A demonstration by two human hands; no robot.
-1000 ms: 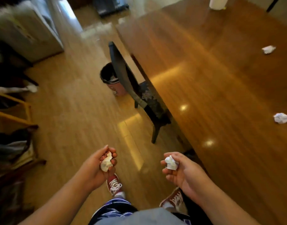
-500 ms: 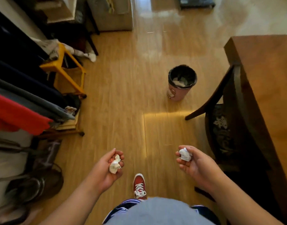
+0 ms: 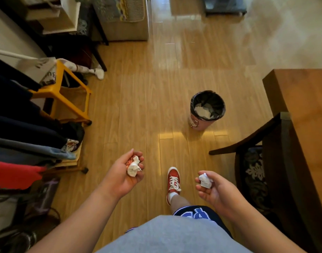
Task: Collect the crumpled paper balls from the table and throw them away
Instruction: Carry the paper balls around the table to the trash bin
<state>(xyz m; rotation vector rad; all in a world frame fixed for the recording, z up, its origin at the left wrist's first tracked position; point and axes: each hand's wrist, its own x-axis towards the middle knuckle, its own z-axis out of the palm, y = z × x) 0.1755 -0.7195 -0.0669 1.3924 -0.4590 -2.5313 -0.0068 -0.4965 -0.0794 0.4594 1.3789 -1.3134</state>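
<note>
My left hand (image 3: 122, 175) is palm up, fingers curled around a crumpled white paper ball (image 3: 133, 166) with some red on it. My right hand (image 3: 215, 190) cups a second white paper ball (image 3: 204, 180) at its fingertips. A small pink bin (image 3: 200, 123) lined with a black bag stands on the wooden floor ahead and slightly right, with white paper inside it. It is well beyond both hands. The brown wooden table (image 3: 306, 99) shows only its corner at the right edge; no paper balls on it are in view.
A dark wooden chair (image 3: 262, 161) with a patterned seat is tucked against the table on the right. On the left stand a yellow stool (image 3: 69, 92), hanging clothes (image 3: 19, 139) and bags. My red shoe (image 3: 173, 179) is on the floor between my hands.
The view has swung left from the table to the floor and closed in on the bin. Both hands keep hold of their paper balls.
</note>
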